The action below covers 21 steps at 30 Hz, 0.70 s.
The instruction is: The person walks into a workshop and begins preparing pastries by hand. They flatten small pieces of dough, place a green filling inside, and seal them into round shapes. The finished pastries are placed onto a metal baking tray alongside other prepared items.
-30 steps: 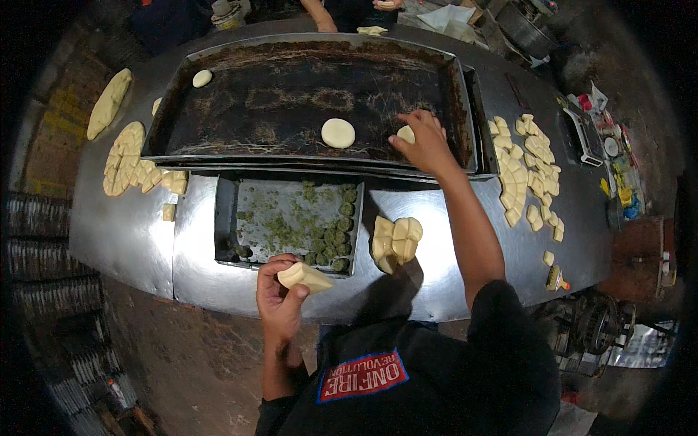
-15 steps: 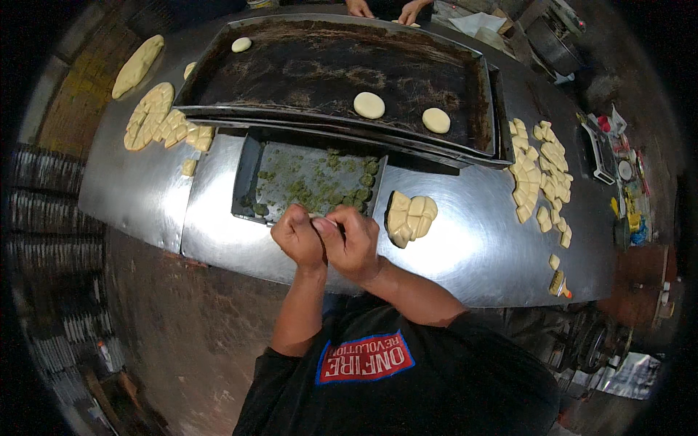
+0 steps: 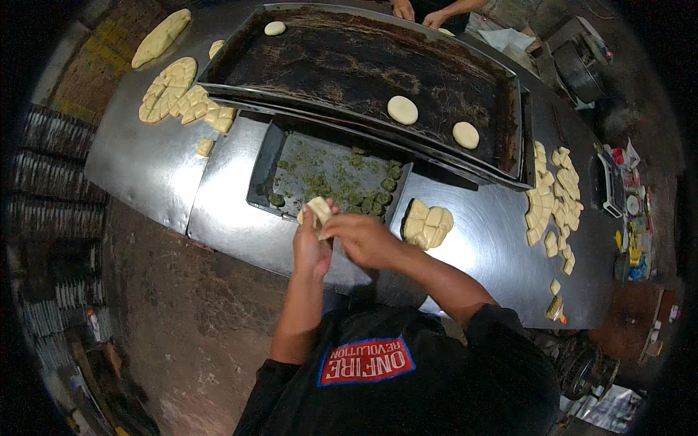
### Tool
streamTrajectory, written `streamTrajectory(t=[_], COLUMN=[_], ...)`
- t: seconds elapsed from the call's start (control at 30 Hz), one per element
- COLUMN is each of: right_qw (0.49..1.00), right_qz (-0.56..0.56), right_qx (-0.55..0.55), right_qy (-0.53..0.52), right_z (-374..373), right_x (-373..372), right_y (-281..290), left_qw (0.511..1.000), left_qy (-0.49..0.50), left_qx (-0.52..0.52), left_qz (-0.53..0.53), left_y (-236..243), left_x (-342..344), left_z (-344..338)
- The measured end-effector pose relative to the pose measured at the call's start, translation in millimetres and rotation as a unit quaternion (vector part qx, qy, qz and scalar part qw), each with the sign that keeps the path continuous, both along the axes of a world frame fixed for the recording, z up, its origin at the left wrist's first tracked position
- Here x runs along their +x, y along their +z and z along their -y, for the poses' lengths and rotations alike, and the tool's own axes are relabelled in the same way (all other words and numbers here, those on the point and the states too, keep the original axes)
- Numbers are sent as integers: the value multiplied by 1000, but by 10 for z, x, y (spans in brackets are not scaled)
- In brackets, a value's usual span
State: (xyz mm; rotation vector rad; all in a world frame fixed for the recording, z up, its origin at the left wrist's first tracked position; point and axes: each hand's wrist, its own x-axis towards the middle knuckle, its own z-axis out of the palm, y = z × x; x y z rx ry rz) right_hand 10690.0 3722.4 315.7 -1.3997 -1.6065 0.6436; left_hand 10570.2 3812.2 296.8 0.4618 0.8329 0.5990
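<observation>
Between my hands, over the front edge of a grey metal tray, is a pale piece of dough point(image 3: 318, 211). My left hand point(image 3: 311, 248) cradles it in curled fingers. My right hand point(image 3: 363, 238) pinches the near side of the dough with thumb and fingers. In the tray point(image 3: 256, 183) lie greenish crumbs and clumps of filling point(image 3: 371, 198), thickest at the right. Just right of it sits a cluster of cut dough pieces point(image 3: 428, 224) on the steel table. Whether filling is inside the held dough is hidden.
A large dark baking pan point(image 3: 349, 62) beyond the tray holds three flat dough rounds. More cut dough lies at left point(image 3: 169, 89) and right point(image 3: 560, 189). A brush point(image 3: 555, 309) rests near the right edge. Another person's hands point(image 3: 422, 13) are at the far side.
My hands have turned and spread slightly, bringing the dough into view. Both were closed tightly together before. The whole view has shifted, and the table appears tilted.
</observation>
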Motion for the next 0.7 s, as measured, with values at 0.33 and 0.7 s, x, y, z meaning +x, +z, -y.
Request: streamTrajectory(t=[0.33,0.7], right_qw=[897,984], right_qz=[253,30], right_qx=[-259,55], right_qy=[-254,-165], right_z=[-1036,-293], right_x=[1172,-127], right_y=[-1129,137], left_qw=[1000,997], left_qy=[13,-39], left_qx=[-16,36], left_qz=[5,64], left_y=[106,158], left_x=[-118,-111], left_z=[-183,-121])
